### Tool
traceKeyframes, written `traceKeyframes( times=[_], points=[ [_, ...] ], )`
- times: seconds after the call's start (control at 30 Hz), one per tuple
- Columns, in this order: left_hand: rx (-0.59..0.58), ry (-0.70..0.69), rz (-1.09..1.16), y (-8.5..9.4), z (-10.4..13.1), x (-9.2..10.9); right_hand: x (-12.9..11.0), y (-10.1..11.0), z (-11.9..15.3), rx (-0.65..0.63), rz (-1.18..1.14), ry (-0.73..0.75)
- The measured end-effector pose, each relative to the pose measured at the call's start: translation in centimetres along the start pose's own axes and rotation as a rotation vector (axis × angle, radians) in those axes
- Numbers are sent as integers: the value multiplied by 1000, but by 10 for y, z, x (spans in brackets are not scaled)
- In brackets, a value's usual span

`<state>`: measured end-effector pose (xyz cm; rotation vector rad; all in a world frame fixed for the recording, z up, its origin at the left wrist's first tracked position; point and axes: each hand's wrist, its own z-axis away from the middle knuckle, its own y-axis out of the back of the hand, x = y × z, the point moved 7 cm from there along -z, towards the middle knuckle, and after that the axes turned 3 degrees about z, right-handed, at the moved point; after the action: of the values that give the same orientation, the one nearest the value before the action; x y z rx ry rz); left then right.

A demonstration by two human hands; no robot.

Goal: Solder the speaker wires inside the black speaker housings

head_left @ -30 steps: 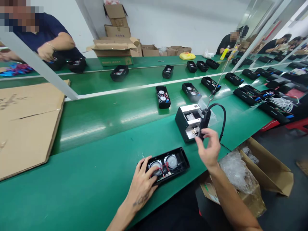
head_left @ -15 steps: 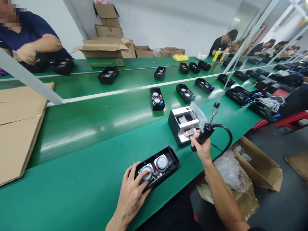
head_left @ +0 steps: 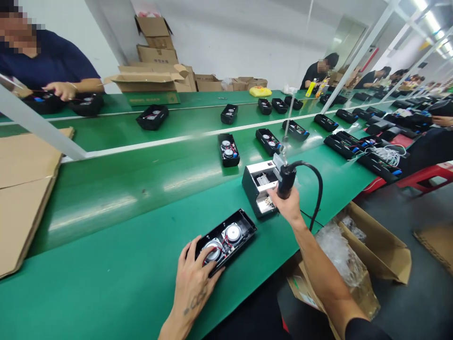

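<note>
My left hand (head_left: 195,276) grips the near left end of a black speaker housing (head_left: 249,221) lying on the green bench. Two round speakers (head_left: 233,233) with red and black wires sit inside it, and my fingers cover part of the nearer one. My right hand (head_left: 290,206) is wrapped around a black electric screwdriver (head_left: 286,182), which hangs from a cord and has a black cable. The screwdriver is held over the front of a black and white screw feeder (head_left: 250,191), just beyond the housing. My hand and the feeder hide its tip.
Several more housings (head_left: 229,150) lie along the green conveyor (head_left: 170,163). Cardboard sheets (head_left: 24,189) lie at left beside a white post (head_left: 42,115). Boxes holding clear plastic bags (head_left: 339,255) stand at lower right. A co-worker (head_left: 56,61) handles housings at far left; others sit farther right.
My right hand and the screwdriver have moved left and up, closer over the screw feeder. My left hand still holds the housing. The view has shifted slightly.
</note>
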<state>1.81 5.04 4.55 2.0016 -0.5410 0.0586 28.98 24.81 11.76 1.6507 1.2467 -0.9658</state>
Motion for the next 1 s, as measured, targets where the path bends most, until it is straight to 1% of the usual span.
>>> traceKeyframes(
  times=[0.07, 0.1, 0.17, 0.27, 0.3, 0.37, 0.43, 0.5, 0.6, 0.7, 0.77, 0.83, 0.9, 0.97, 1.0],
  points=[
    [-2, 19, 10, -1, 2, 0, 0, -3, 13, -69, -54, -29],
    [-6, 26, 14, -2, 3, 1, -3, -1, 18, -66, -86, -23],
    [-12, 33, 14, -3, 3, 1, -14, 8, 21, 21, -121, 35],
    [-10, 23, -7, -2, 3, 2, -30, 19, 9, 190, -107, 138],
    [-10, 18, -13, -1, 2, 3, -31, 19, 2, 220, -98, 151],
    [-12, 10, -17, 0, 1, 3, -30, 17, -10, 240, -74, 152],
    [-11, 9, -12, 1, 1, 3, -25, 12, -18, 225, -41, 138],
    [-12, 12, -6, 1, 1, 3, -18, 8, -22, 179, -14, 110],
    [-8, 23, 3, 0, 1, 3, -5, 0, -18, 16, 6, -7],
    [-3, 54, 24, 0, 2, 3, -2, -13, 7, -178, -77, -126],
    [-2, 65, 32, 1, 2, 4, -13, -25, 33, -257, -231, -134],
    [-6, 64, 25, 3, 1, 7, -32, -39, 63, -303, -415, -88],
    [-12, 66, 17, 3, 1, 9, -53, -54, 90, -337, -566, -11],
    [-11, 75, 18, 3, 2, 10, -69, -73, 112, -385, -654, 55],
    [-6, 79, 19, 3, 3, 10, -73, -83, 121, -418, -663, 64]
  ],
)
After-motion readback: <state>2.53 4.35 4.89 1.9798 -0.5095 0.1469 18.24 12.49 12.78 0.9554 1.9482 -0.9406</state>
